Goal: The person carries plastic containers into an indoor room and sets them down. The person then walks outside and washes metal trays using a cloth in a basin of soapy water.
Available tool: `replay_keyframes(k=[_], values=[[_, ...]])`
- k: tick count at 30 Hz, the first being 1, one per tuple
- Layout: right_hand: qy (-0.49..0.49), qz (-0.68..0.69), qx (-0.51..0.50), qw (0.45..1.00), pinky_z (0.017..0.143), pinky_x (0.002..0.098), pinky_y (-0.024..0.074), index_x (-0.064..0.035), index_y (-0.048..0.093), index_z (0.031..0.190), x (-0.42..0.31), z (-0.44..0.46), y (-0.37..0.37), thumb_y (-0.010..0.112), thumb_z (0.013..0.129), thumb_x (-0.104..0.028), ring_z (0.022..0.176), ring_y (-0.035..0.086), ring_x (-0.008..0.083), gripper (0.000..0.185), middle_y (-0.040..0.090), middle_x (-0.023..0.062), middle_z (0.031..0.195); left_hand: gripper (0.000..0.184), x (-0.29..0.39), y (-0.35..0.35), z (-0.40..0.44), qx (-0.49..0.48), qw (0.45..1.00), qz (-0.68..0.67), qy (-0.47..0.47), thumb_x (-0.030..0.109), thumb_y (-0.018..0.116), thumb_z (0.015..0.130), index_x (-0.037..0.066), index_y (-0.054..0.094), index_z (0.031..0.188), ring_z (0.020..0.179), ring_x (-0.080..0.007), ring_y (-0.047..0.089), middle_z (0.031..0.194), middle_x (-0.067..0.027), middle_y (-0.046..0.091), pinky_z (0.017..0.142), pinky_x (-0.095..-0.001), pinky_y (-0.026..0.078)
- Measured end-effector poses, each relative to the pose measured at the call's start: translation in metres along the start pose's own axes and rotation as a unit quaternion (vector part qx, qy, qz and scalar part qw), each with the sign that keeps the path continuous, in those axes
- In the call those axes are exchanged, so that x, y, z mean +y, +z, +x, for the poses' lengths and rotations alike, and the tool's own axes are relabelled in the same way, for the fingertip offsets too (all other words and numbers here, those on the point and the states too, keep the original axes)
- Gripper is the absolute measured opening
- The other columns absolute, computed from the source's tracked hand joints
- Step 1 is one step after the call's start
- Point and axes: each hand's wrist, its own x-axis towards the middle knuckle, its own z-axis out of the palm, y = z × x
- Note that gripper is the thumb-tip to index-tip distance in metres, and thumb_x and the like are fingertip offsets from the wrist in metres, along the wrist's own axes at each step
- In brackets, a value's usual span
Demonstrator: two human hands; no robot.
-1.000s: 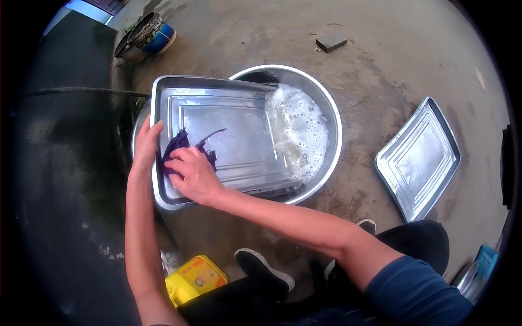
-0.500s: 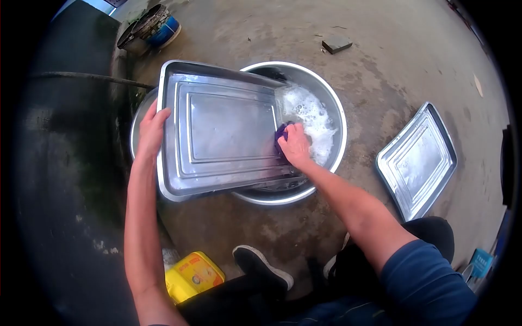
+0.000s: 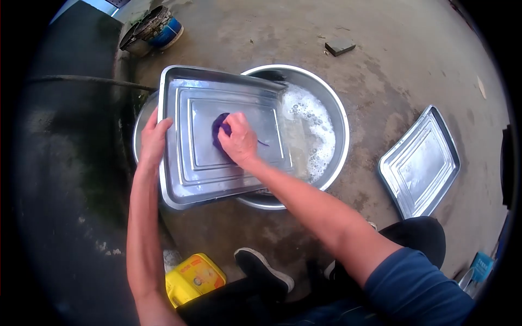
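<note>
A rectangular metal tray (image 3: 179, 163) leans over a round metal basin (image 3: 341, 136), its far right end dipping into the sudsy water (image 3: 310, 117). My left hand (image 3: 154, 142) grips the tray's left rim, thumb over the edge. Against the tray's flat inner bottom, my right hand (image 3: 239, 138) presses a dark purple cloth (image 3: 219, 130), its fingers bunched around it. A thin purple strand trails from the cloth to the right. Part of the basin is hidden beneath the tray.
A second metal tray (image 3: 421, 163) lies on the concrete ground at the right. A yellow plastic jug (image 3: 194, 278) stands near my feet. Old buckets (image 3: 157, 28) sit at the upper left by a dark wall (image 3: 70, 163). A brick (image 3: 340, 46) lies beyond the basin.
My right hand has moved the cloth leftward, from the tray's submerged end to the middle of its bottom. The left hand keeps its grip on the rim.
</note>
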Motion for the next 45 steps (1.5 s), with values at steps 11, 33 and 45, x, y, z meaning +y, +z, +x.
replay_keyframes(k=[11, 33, 45], values=[[0.217, -0.215, -0.081, 0.949, 0.081, 0.043, 0.0477, -0.0109, 0.061, 0.094, 0.114, 0.001, -0.078, 0.061, 0.079, -0.019, 0.096, 0.057, 0.0324, 0.017, 0.055, 0.0121, 0.097, 0.049, 0.005, 0.003, 0.004, 0.008, 1.0, 0.027, 0.009, 0.014, 0.053, 0.084, 0.007, 0.052, 0.133, 0.097, -0.0165, 0.061, 0.115, -0.0105, 0.063, 0.087, -0.0283, 0.045], [0.011, -0.203, -0.299, 0.932, 0.076, 0.0437, 0.0481, -0.0083, 0.061, 0.088, 0.1, -0.063, -0.088, 0.056, 0.077, -0.028, 0.088, 0.058, 0.0331, 0.023, 0.056, 0.0126, 0.093, 0.065, 0.019, -0.043, 0.022, 0.026, 0.993, 0.038, 0.109, 0.002, 0.054, 0.064, 0.001, 0.055, 0.129, 0.091, -0.0168, 0.063, 0.107, -0.0114, 0.065, 0.083, -0.0262, 0.047], [0.203, 0.021, -0.244, 0.948, 0.072, 0.0414, 0.0514, -0.0041, 0.069, 0.078, 0.013, -0.046, -0.035, 0.063, 0.064, -0.027, 0.078, 0.064, 0.0356, 0.028, 0.067, 0.0184, 0.082, 0.06, 0.022, -0.024, 0.019, 0.02, 0.993, 0.04, 0.113, -0.002, 0.055, 0.066, 0.002, 0.058, 0.126, 0.088, -0.0121, 0.062, 0.104, -0.0093, 0.066, 0.082, -0.0228, 0.046]])
